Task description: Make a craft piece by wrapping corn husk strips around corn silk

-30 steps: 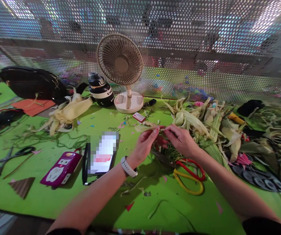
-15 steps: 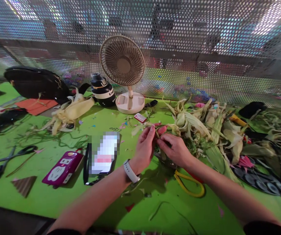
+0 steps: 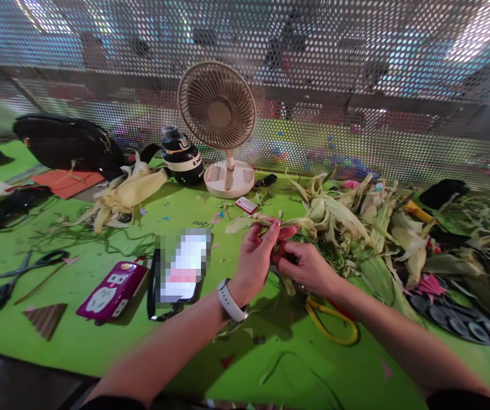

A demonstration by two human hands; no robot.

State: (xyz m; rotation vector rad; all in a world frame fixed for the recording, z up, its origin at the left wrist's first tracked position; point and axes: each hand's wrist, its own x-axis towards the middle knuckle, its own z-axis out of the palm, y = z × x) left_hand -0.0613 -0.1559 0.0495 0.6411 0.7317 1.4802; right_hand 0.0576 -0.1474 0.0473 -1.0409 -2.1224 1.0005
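My left hand (image 3: 256, 259), with a white band (image 3: 231, 302) on the wrist, is closed in a pinch on a pale green corn husk (image 3: 240, 225). One end of this husk sticks out past the fingers to the left. Close beside it, my right hand (image 3: 311, 267) has its fingers curled and pinched on the same husk, and a piece hangs below between the hands. The fingers hide most of the husk. Just behind and to the right lies a pile of dried corn husks (image 3: 334, 210). A yellow handle (image 3: 334, 340) pokes out under my right wrist.
On the green table lie a phone (image 3: 185, 267), a purple case (image 3: 112, 290), black scissors (image 3: 18, 279) and loose husks (image 3: 129, 191). A fan (image 3: 219, 114), a bottle (image 3: 183, 159) and a black bag (image 3: 68, 142) stand along the perforated screen (image 3: 334, 74).
My fingers have shifted slightly on the husk; the left thumb is a little further right. The whole view has moved slightly, with the other things staying in place.
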